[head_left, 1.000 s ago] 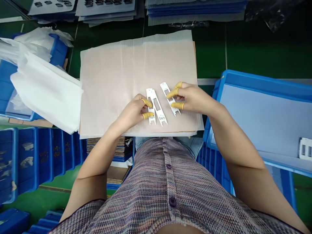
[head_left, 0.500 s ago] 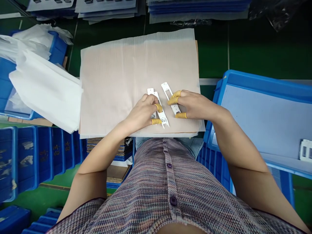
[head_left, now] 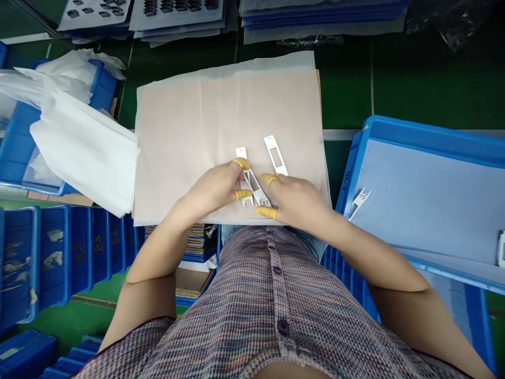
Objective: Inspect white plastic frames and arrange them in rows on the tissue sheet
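You wear the single camera on your head, and it looks forward and steeply down along your own body. Your patterned shirt (head_left: 252, 305) fills the bottom of the view, close to the lens, while your forearms reach inward from either side. Your left hand (head_left: 216, 190) and right hand (head_left: 296, 202) fall near the middle, farther off, seen from above over a pale sheet (head_left: 177, 131). The wide view takes in blue bins (head_left: 79, 252) at left, a blue tray (head_left: 418, 130) at right, and the green desk (head_left: 343, 89) beyond.
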Demonstrator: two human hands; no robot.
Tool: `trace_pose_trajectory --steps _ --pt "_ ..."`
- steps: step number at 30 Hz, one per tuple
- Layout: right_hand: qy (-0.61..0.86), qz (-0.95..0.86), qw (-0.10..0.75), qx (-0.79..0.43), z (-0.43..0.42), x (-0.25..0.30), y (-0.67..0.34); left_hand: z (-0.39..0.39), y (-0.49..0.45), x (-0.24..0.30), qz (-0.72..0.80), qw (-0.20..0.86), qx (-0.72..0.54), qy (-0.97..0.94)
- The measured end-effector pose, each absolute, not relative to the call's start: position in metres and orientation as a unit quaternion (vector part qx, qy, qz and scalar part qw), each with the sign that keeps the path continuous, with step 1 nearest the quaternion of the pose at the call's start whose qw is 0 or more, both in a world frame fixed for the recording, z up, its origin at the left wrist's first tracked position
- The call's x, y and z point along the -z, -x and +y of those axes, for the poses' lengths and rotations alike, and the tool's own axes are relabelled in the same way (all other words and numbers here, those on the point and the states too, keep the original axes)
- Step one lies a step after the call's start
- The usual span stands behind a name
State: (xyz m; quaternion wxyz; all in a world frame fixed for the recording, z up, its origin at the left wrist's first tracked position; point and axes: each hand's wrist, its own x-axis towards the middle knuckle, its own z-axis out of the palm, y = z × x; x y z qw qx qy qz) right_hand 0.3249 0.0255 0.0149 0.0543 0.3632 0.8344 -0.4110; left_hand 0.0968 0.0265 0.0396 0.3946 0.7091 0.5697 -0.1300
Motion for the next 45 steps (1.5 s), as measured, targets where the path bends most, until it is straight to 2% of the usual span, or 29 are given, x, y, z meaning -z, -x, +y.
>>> trace_pose_trajectory --steps 3,7,9,15,18,21,26,29,32,34,38,42,45 --pt "-0.376 0.832 0.089 0.399 0.009 -0.019 -0.309 0.005 -0.102 -0.033 0.566 0.414 0.114 -0.704" --pt "-0.428 0.795 0.074 0.423 0.008 -0.020 -0.313 -0.012 -0.110 -0.028 0.581 0.410 0.081 -0.699" --pt "-0.453 0.754 0.034 0.475 0.013 -0.020 -0.327 -0.016 -0.111 -0.031 0.585 0.411 0.075 -0.695" --pt "-0.481 0.552 -0.154 0.663 0.026 0.001 -0.379 -0.016 -0.119 -0.039 0.608 0.412 0.100 -0.671" --pt "-0.525 0.462 -0.212 0.683 0.027 0.018 -0.393 -0.015 -0.128 -0.037 0.658 0.367 0.117 -0.647" --pt "-0.585 0.443 -0.232 0.639 0.027 0.033 -0.394 -0.015 -0.135 -0.032 0.688 0.321 0.137 -0.636" --pt "-0.613 0.607 -0.148 0.484 0.027 0.040 -0.389 -0.016 -0.130 -0.031 0.709 0.323 0.131 -0.613" --pt "-0.606 0.659 -0.144 0.421 0.027 0.037 -0.392 -0.015 -0.118 -0.037 0.715 0.363 0.062 -0.594" --pt "-0.565 0.686 -0.139 0.438 0.029 0.034 -0.396 -0.012 -0.112 -0.039 0.723 0.426 -0.051 -0.542" --pt "-0.512 0.716 -0.108 0.462 0.032 0.031 -0.397 -0.010 -0.116 -0.033 0.722 0.471 -0.114 -0.494" --pt "-0.443 0.762 -0.015 0.473 0.043 0.026 -0.397 -0.006 -0.133 -0.013 0.690 0.541 -0.149 -0.457" --pt "-0.411 0.784 0.059 0.461 0.057 0.026 -0.398 -0.002 -0.141 -0.003 0.714 0.422 -0.093 -0.550" --pt "-0.408 0.803 0.056 0.431 0.063 0.028 -0.392 0.000 -0.139 -0.003 0.657 0.385 -0.040 -0.646"
